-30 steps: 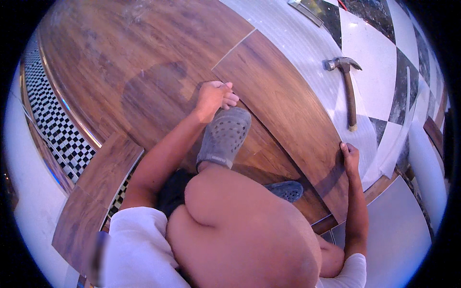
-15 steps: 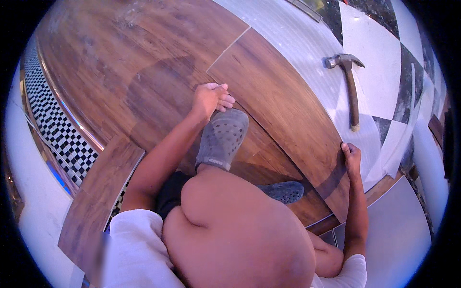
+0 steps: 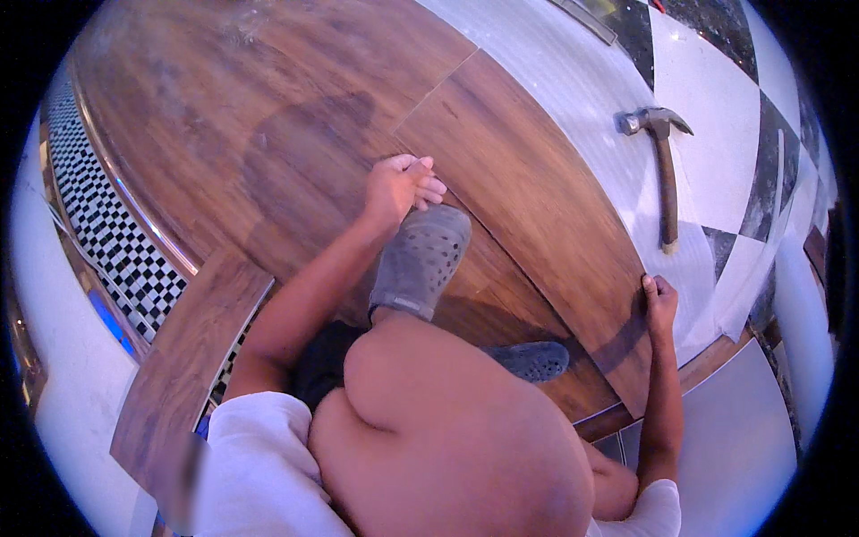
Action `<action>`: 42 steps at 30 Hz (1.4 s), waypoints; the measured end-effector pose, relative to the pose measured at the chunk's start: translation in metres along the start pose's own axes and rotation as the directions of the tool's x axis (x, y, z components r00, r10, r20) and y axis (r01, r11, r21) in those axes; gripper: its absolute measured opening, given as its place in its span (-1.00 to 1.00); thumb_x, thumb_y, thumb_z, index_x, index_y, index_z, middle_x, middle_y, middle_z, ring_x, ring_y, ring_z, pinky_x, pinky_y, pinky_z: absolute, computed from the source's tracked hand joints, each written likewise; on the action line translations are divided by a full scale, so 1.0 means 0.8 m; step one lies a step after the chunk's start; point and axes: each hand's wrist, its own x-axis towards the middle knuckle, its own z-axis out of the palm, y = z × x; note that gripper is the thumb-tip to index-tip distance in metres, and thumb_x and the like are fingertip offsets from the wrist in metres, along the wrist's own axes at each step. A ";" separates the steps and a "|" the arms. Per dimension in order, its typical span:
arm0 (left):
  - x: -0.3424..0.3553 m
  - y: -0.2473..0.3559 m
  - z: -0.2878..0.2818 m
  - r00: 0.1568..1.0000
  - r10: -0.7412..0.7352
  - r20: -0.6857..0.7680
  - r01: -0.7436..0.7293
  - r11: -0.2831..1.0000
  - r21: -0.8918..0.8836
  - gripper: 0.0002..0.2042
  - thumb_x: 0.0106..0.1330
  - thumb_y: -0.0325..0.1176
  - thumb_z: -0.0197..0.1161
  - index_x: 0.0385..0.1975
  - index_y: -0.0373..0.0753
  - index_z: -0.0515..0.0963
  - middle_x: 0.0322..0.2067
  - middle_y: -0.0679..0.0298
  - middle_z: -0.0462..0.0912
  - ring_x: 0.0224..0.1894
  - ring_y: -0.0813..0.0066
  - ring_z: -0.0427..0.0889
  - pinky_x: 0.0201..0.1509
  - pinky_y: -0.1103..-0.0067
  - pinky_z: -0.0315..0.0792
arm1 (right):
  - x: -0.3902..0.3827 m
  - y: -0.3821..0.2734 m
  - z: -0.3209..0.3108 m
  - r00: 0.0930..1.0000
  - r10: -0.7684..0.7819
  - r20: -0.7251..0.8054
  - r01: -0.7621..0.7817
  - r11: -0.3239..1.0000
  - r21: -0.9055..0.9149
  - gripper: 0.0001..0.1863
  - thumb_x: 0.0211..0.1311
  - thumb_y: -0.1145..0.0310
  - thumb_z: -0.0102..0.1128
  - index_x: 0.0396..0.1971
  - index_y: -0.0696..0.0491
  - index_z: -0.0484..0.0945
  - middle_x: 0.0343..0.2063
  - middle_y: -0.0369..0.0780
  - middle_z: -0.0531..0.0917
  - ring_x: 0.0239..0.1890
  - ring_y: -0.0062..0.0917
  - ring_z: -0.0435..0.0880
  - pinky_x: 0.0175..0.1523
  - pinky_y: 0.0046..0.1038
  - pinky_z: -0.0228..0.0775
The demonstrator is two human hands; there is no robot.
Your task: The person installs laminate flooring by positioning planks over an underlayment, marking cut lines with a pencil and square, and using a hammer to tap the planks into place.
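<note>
A long brown wood-look floor plank [image 3: 537,188] lies along the right side of the laid planks, with a dark seam between them. My right hand [image 3: 660,304] is closed on the plank's outer edge, near its closer end, with the thumb on top. At the seam, just ahead of my grey clog [image 3: 420,259], my left hand [image 3: 403,192] is low over the planks with its fingers curled in. Whatever its fingers may hold is hidden. A claw hammer [image 3: 667,179] with a wooden handle rests to the right of the long plank, beyond my right hand.
White foam underlay [image 3: 555,89] runs beside the plank, over black and white floor tiles [image 3: 702,116]. A shorter loose plank [image 3: 192,340] lies at left, near a checkered mosaic strip [image 3: 107,215]. A grey panel [image 3: 734,438] is at lower right. My other clog [image 3: 532,360] stands near the seam.
The whole view has shifted slightly, so things appear a little further right and down. Both hands keep their places at the seam and on the plank's edge.
</note>
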 end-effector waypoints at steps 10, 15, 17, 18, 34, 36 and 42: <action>-0.002 0.006 -0.001 1.000 -0.006 0.014 0.006 1.000 -0.004 -0.71 0.46 -0.17 0.24 -0.32 -0.32 0.53 -0.43 0.10 0.73 -0.49 0.39 0.70 -0.49 0.55 0.52 | 0.006 -0.009 -0.008 0.997 -0.015 0.071 0.010 0.997 0.074 -0.41 0.38 -0.08 0.20 -0.64 0.10 0.31 -0.64 -0.41 0.24 -0.51 -0.66 0.18 -0.44 -0.42 0.05; 0.000 0.009 -0.002 0.999 -0.041 0.019 0.041 0.999 -0.015 -0.72 0.45 -0.18 0.24 -0.34 -0.30 0.53 -0.45 0.10 0.73 -0.49 0.38 0.70 -0.47 0.53 0.52 | 0.005 -0.004 -0.014 0.994 0.025 0.108 -0.034 0.996 0.080 -0.40 0.37 -0.09 0.19 -0.64 0.13 0.33 -0.66 -0.36 0.27 -0.50 -0.62 0.21 -0.42 -0.39 0.09; 0.000 0.010 -0.001 0.999 -0.042 0.003 0.042 0.999 0.001 -0.72 0.45 -0.18 0.23 -0.35 -0.30 0.53 -0.46 0.10 0.72 -0.51 0.38 0.69 -0.48 0.53 0.52 | 0.005 -0.002 -0.015 0.993 0.015 0.115 -0.024 0.997 0.075 -0.41 0.37 -0.09 0.20 -0.64 0.10 0.32 -0.65 -0.40 0.27 -0.51 -0.64 0.20 -0.43 -0.42 0.07; -0.001 0.011 0.000 1.000 -0.026 0.006 0.026 1.000 -0.003 -0.72 0.45 -0.18 0.23 -0.36 -0.30 0.53 -0.46 0.10 0.72 -0.52 0.38 0.69 -0.49 0.53 0.51 | 0.006 -0.001 -0.016 0.993 0.000 0.119 -0.009 0.998 0.069 -0.42 0.38 -0.09 0.20 -0.64 0.07 0.32 -0.64 -0.42 0.27 -0.52 -0.66 0.19 -0.44 -0.44 0.04; -0.004 0.018 0.010 0.994 -0.017 -0.107 0.024 0.998 0.063 -0.74 0.41 -0.20 0.27 -0.37 -0.30 0.54 -0.53 0.14 0.70 -0.59 0.42 0.64 -0.55 0.54 0.48 | 0.015 -0.001 -0.004 0.998 0.049 0.039 -0.051 0.998 0.047 -0.36 0.30 -0.15 0.23 -0.62 0.18 0.39 -0.68 -0.27 0.33 -0.51 -0.55 0.27 -0.39 -0.33 0.20; -0.004 0.017 0.013 0.993 -0.010 -0.120 0.018 0.998 0.067 -0.74 0.42 -0.21 0.27 -0.37 -0.30 0.54 -0.53 0.14 0.70 -0.58 0.42 0.64 -0.55 0.54 0.48 | 0.014 0.001 -0.003 0.999 0.026 0.024 -0.027 0.999 0.020 -0.36 0.29 -0.15 0.23 -0.62 0.19 0.39 -0.68 -0.22 0.33 -0.52 -0.53 0.28 -0.38 -0.31 0.21; -0.002 0.024 0.008 0.996 -0.027 -0.087 0.034 0.996 0.084 -0.69 0.41 -0.18 0.26 -0.44 -0.31 0.51 -0.60 0.13 0.66 -0.65 0.41 0.61 -0.61 0.55 0.44 | 0.025 0.011 0.015 1.000 0.010 -0.009 -0.010 1.000 -0.006 -0.36 0.29 -0.13 0.22 -0.60 0.22 0.40 -0.68 -0.15 0.33 -0.53 -0.47 0.29 -0.37 -0.27 0.23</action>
